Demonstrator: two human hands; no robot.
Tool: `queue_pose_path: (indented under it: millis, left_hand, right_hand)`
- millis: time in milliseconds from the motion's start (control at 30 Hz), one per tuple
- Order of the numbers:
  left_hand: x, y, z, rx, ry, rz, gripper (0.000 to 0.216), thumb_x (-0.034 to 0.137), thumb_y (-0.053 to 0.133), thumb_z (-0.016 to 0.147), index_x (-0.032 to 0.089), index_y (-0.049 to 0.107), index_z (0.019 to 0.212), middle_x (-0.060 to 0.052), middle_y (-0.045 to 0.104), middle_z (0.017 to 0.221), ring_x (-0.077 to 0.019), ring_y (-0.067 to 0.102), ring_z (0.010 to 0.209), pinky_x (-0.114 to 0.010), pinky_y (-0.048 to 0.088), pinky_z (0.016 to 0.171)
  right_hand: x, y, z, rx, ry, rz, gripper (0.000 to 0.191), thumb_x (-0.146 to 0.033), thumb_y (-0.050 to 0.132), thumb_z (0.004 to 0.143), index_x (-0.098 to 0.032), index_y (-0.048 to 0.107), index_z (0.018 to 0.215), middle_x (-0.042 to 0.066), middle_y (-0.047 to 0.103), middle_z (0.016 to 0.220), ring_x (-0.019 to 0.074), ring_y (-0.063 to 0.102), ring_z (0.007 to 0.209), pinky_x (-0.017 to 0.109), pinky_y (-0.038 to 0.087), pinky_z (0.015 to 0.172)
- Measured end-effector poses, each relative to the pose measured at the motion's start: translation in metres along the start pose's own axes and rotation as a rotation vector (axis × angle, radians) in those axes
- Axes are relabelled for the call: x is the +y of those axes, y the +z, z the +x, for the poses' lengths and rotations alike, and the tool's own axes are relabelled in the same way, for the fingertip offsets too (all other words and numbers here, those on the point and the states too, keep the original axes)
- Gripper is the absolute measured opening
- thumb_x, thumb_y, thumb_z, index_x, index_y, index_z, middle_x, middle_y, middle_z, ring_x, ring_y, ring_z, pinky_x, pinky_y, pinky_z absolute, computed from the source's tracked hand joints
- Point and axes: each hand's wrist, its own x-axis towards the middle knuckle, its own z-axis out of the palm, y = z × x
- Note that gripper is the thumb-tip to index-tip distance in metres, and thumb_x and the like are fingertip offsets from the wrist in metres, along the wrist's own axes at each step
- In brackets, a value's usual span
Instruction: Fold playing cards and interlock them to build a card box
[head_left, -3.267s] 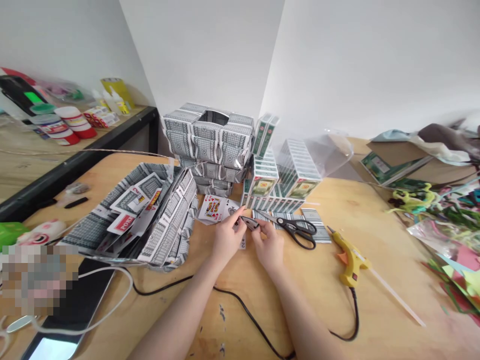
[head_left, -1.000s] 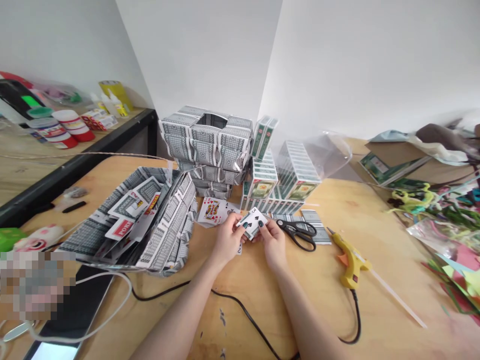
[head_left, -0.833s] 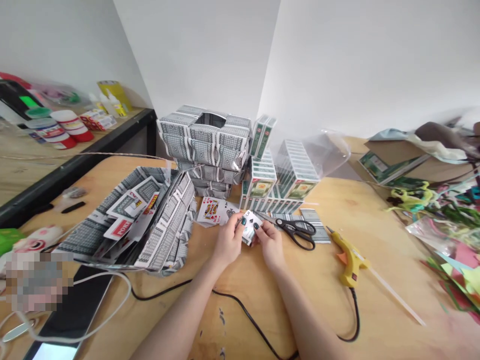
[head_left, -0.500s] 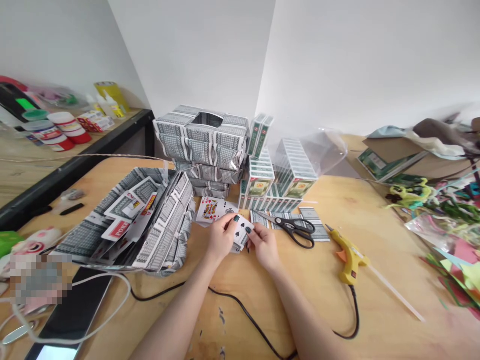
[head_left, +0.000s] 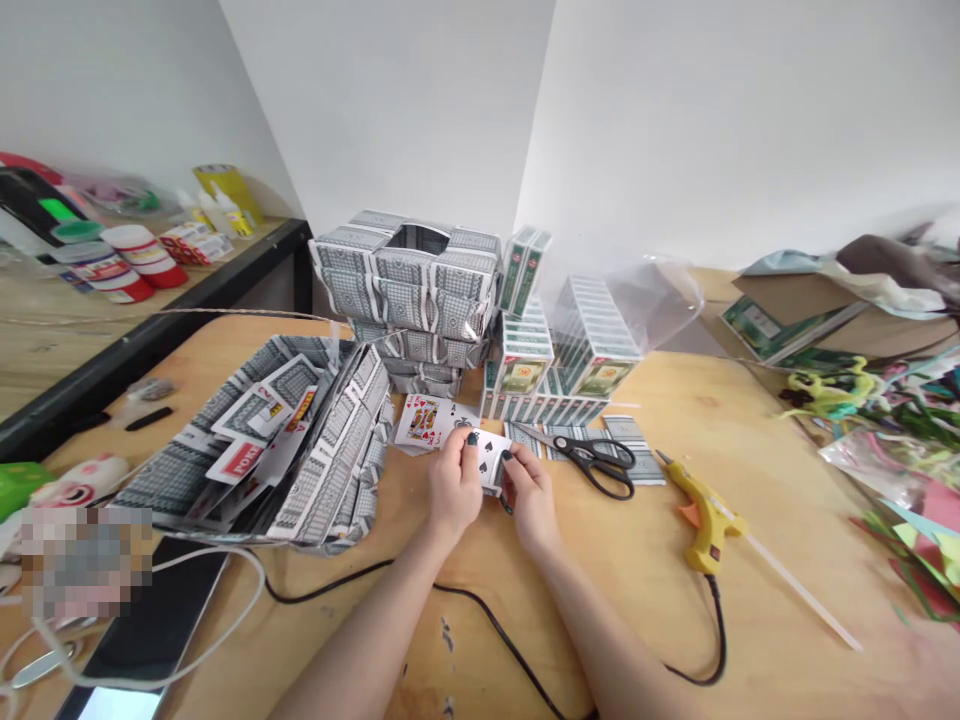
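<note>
Between my two hands is a playing card (head_left: 491,455) with black spades, its face turned up. My left hand (head_left: 456,480) pinches its left edge, thumb on top. My right hand (head_left: 531,497) grips the right edge; part of those fingers is hidden under the card. Just beyond lie loose face-up cards (head_left: 424,422), a king and an ace among them. Black-handled scissors (head_left: 592,460) rest to the right on face-down cards (head_left: 634,450). To the left stands a basket made of folded cards (head_left: 330,480), holding loose cards.
A stacked structure of folded cards (head_left: 420,290) stands at the back, beside boxed card decks (head_left: 525,375). A yellow glue gun (head_left: 705,520) lies at right, its black cord (head_left: 495,620) crossing the table in front. Craft scraps (head_left: 922,540) pile at far right; a phone-like device (head_left: 142,620) lies left.
The card in my hands has turned to lie flatter and more level. My left hand has shifted slightly right, with its fingers drawn closer round the card's edge.
</note>
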Motion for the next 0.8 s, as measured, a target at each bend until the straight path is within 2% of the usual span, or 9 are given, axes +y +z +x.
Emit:
queue_pose_path:
  millis: [200, 400, 600, 800]
  left_hand:
    - [0.0017, -0.0004, -0.0036, -0.028, 0.054, -0.103, 0.027, 0.021, 0.035, 0.084, 0.017, 0.055, 0.103, -0.007, 0.063, 0.097, -0.0167, 0.058, 0.088, -0.026, 0.045, 0.076]
    - [0.0031, -0.0036, -0.0045, -0.051, 0.072, -0.182, 0.030, 0.020, 0.034, 0.083, 0.017, 0.054, 0.106, -0.007, 0.062, 0.103, -0.0174, 0.057, 0.094, -0.027, 0.044, 0.080]
    - [0.0025, -0.0022, -0.0006, -0.032, 0.002, -0.205, 0.023, 0.018, 0.037, 0.079, 0.017, 0.055, 0.093, -0.004, 0.062, 0.087, -0.0158, 0.057, 0.080, -0.026, 0.045, 0.069]
    - [0.0056, 0.0013, -0.0006, -0.019, -0.146, -0.277, 0.017, 0.017, 0.038, 0.075, 0.017, 0.052, 0.084, -0.001, 0.057, 0.071, -0.0129, 0.053, 0.063, -0.022, 0.043, 0.056]
  right_hand:
    - [0.0026, -0.0028, 0.0009, 0.037, -0.024, 0.033, 0.021, -0.035, 0.052, 0.070, -0.021, 0.055, 0.086, -0.007, 0.038, 0.050, 0.0085, 0.029, 0.041, 0.021, 0.024, 0.039]
    - [0.0012, -0.0011, -0.0002, 0.010, -0.031, 0.039, 0.023, -0.035, 0.053, 0.071, -0.020, 0.054, 0.089, -0.007, 0.038, 0.049, 0.0071, 0.028, 0.039, 0.020, 0.022, 0.036]
    - [-0.0034, 0.0012, -0.0035, 0.017, -0.058, -0.061, 0.022, -0.036, 0.048, 0.074, -0.019, 0.053, 0.088, -0.008, 0.035, 0.045, 0.0077, 0.031, 0.036, 0.020, 0.026, 0.033]
    - [-0.0028, 0.0035, -0.0065, 0.028, -0.081, -0.120, 0.021, -0.037, 0.043, 0.078, -0.022, 0.050, 0.090, -0.007, 0.036, 0.050, 0.0082, 0.032, 0.037, 0.020, 0.028, 0.034]
